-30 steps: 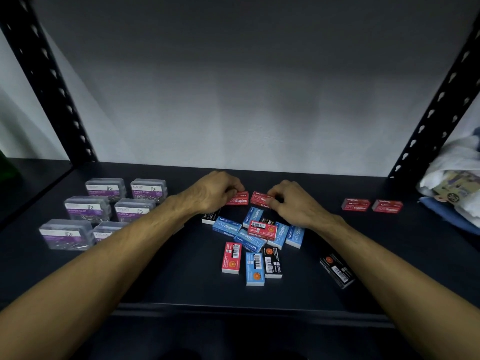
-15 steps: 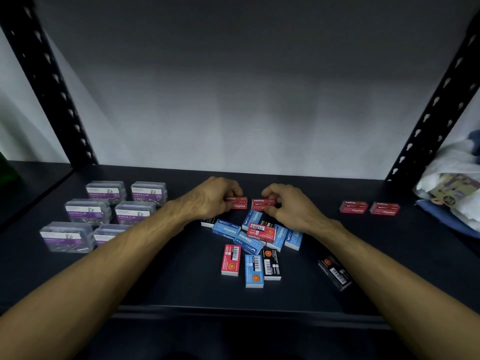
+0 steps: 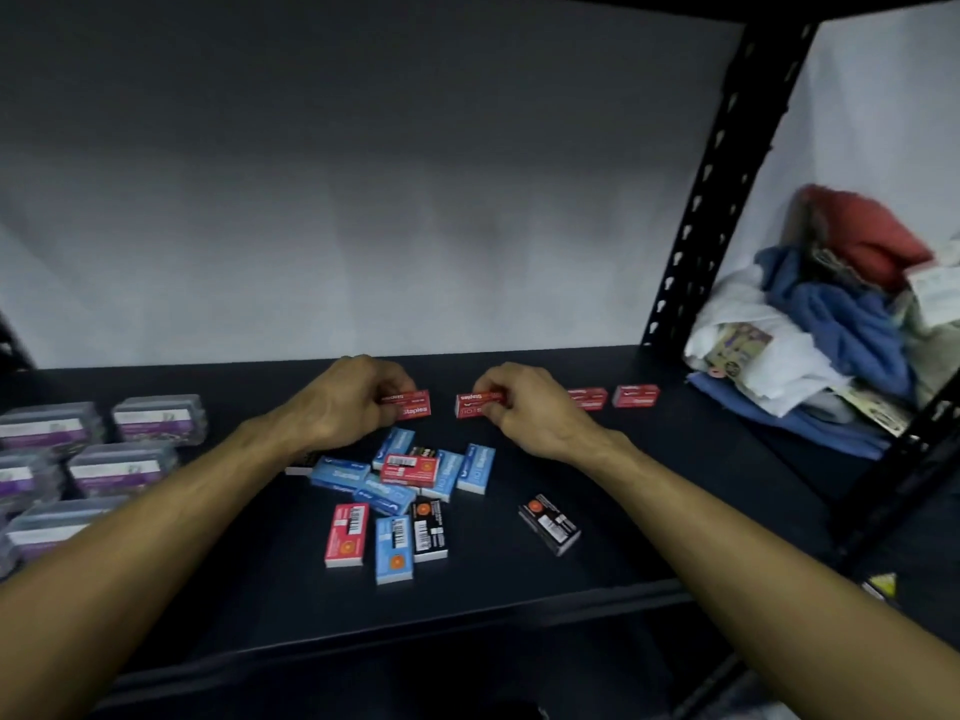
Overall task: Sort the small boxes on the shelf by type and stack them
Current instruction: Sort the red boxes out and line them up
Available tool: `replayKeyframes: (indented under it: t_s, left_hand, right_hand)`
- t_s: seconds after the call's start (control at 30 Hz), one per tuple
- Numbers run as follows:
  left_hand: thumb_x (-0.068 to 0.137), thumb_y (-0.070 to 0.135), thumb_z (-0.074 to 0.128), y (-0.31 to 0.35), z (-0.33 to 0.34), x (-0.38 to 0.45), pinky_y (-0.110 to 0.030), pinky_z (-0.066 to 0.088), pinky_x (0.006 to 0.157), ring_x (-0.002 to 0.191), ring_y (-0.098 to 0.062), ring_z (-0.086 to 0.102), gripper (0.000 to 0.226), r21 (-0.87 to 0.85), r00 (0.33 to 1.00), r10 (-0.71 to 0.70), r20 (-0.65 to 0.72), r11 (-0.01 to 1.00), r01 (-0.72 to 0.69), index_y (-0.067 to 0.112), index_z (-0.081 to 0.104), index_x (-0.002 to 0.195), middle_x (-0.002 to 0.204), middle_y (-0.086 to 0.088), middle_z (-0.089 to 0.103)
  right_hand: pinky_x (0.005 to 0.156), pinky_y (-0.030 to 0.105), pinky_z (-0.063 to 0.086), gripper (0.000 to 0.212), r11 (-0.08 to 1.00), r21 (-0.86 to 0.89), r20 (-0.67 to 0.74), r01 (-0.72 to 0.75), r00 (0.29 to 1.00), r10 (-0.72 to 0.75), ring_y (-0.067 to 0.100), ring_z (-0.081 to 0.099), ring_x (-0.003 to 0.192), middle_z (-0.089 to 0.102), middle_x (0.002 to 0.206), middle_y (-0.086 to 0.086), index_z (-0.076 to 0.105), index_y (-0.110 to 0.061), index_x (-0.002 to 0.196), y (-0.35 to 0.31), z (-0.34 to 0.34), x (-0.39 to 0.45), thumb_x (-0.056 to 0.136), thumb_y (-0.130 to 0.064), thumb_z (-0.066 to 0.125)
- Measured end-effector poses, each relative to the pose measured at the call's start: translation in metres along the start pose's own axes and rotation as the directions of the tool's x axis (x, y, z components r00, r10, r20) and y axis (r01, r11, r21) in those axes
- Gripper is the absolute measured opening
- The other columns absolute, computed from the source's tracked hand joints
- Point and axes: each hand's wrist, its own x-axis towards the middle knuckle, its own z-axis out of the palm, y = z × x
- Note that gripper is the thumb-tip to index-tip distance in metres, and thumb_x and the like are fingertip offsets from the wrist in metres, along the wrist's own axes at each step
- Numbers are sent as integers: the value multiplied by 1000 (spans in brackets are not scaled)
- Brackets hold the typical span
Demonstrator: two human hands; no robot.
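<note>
Two red staple boxes are held just above the shelf, behind the mixed pile. The left hand is curled round the left red box; the right hand pinches the right red box at its right end. Both boxes lie with long axes running left to right, label faces toward the camera. Two red boxes already set aside lie to the right, just beyond the right hand and well apart from the left (so the right hand is judged the nearer for delivery). The move is judged a rightward carry along the boxes' own long axis. Paper-clip boxes are grouped at far left.
</note>
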Motion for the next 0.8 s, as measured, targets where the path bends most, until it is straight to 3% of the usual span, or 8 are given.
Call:
replayKeyframes:
  t_s: [0.13,0.27,0.43,0.57,0.8]
  left_hand:
    - [87,15,72,39,17,19,-23,51,83,84,1,62,25,-40,999,40,-4,998,-40,23,70,111,101,9,71]
    - [87,14,71,81,41,38,-10,42,68,75,5,59,23,-41,994,105,-3,994,-105,21,71,108,92,13,66]
    - [86,14,70,120,70,58,-21,49,80,90,-9,66,24,-26,991,126,40,992,-125,22,71,109,102,6,71]
    - [87,17,70,139,88,68,-30,54,89,97,-15,66,28,-12,991,120,53,993,-120,19,70,115,111,0,70]
    - [86,17,69,151,108,79,-31,55,89,99,-16,66,30,-10,993,101,59,995,-100,20,68,116,113,-1,69]
  right_hand:
    - [82,24,44,18,996,-48,2,-80,997,80,9,58,92,64,106,-5,68,-19,107,30,-31,-31,91,-15,63]
    - [82,21,42,21,975,-125,-23,-182,983,181,12,62,96,67,107,-4,69,-21,108,68,-63,-57,89,-15,64]
    - [74,22,41,17,941,-180,-20,-287,957,288,13,63,90,67,97,-5,68,-21,101,103,-87,-80,89,-11,61]
    - [74,19,39,24,927,-207,-54,-314,949,310,12,59,85,68,98,1,68,-14,108,120,-92,-85,88,-4,58]
    - [79,26,49,23,924,-168,-40,-343,939,341,16,64,89,69,101,2,68,-15,108,134,-84,-80,90,-7,57]
